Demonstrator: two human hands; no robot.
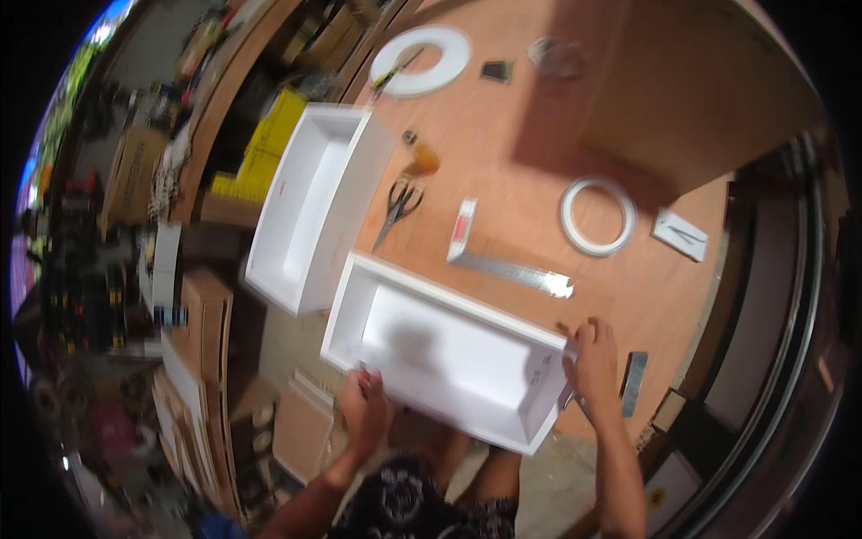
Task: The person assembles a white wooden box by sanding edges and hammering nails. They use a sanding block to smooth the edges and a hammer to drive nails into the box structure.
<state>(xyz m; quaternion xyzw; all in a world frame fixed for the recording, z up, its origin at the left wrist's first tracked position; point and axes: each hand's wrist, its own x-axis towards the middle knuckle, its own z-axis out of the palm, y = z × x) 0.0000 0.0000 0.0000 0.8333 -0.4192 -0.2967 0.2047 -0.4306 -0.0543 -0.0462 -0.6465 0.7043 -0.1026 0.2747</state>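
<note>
A white open-topped box [437, 390] lies tilted at the table's near edge, in front of my body. My left hand [366, 409] is closed at its near left side, fingertips pinching something small and greyish that I cannot make out. Against the box's right end is my right hand [593, 364], its fingers curled and thumb beside the corner. Whether it grips the box or a small item is hidden. Just below that hand a bit of shiny metal shows. Beyond the box lie a metal ruler [512, 272], a white-and-red small carton [462, 231] and black-handled scissors [395, 212].
A second white box [310, 211] stands at the left. On the wooden table [485, 171] are a large white roll [440, 79], a smaller white ring-shaped roll [566, 216], an orange bottle [424, 160] and a dark flat bar [634, 384]. A big brown panel [691, 90] rises at far right.
</note>
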